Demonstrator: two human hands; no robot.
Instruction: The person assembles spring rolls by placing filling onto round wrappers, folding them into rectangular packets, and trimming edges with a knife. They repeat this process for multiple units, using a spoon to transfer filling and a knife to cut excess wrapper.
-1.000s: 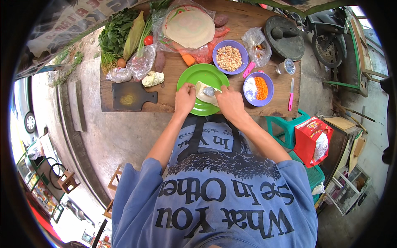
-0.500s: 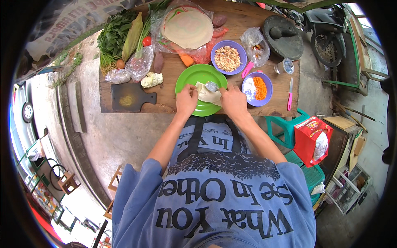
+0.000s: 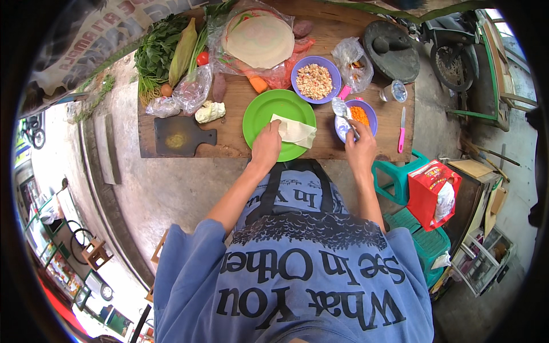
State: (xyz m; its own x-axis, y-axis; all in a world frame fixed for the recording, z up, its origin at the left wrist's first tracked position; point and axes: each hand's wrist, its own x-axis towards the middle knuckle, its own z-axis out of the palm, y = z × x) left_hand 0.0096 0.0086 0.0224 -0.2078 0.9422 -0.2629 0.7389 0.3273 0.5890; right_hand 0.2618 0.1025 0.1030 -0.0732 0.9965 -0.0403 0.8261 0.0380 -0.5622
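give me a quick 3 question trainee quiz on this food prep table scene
1. True or false: the left hand presses on the folded pale wrapper lying on the round green plate.
2. Multiple choice: the right hand is at which dish? A) the purple bowl of chopped nuts B) the purple bowl of shredded orange carrot C) the dark stone mortar
3. Fill in: the pink-handled knife lies on the wooden table to the ____ of the carrot bowl.

Key: 1 true; 2 B; 3 right
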